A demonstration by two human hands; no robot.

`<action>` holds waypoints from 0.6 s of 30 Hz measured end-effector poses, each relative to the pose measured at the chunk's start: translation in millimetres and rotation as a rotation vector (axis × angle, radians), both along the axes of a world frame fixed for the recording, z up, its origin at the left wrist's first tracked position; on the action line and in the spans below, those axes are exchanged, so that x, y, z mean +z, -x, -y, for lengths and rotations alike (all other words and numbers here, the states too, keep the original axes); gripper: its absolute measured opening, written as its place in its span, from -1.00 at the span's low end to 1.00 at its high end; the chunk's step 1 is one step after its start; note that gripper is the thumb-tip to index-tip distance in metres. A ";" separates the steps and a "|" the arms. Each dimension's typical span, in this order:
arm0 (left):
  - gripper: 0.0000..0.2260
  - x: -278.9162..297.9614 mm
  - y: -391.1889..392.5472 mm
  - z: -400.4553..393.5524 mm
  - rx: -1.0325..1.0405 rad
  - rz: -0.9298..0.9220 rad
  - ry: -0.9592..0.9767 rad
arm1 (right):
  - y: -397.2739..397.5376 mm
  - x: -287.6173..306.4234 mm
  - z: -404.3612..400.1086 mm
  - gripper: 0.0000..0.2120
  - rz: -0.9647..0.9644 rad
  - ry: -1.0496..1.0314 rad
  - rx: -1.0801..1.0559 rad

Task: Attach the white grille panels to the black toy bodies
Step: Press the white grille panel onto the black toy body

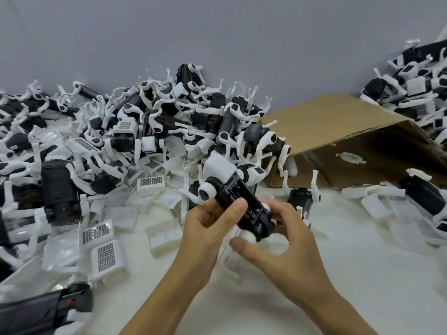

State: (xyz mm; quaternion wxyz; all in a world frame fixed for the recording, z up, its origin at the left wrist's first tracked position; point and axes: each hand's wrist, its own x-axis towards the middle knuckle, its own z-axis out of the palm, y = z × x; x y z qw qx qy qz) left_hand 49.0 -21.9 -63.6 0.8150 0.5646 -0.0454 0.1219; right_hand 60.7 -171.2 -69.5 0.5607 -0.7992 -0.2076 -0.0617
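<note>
We hold a black toy body [244, 209] above the white table [338, 274], left hand [208, 228] gripping its middle, right hand [278, 240] curled around the near end. Loose white grille panels [106, 256] lie at left; we judge one should be seated squarely, then pressed evenly.

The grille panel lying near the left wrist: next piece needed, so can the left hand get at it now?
Probably not yet: the left hand grips the toy body. The grille panel lies uncovered.
</note>
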 end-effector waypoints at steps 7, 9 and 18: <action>-0.71 2.8 5.0 3.1 -0.095 -0.011 -0.093 | -5.2 1.9 7.6 -0.49 0.114 0.029 -0.023; -0.73 3.3 3.8 1.0 -0.039 -0.004 -0.115 | -7.9 -0.5 8.7 -0.39 0.046 0.024 0.059; -0.52 -3.3 -3.8 -17.4 0.472 0.578 -1.218 | -1.5 2.6 8.1 -0.11 0.094 -0.123 0.112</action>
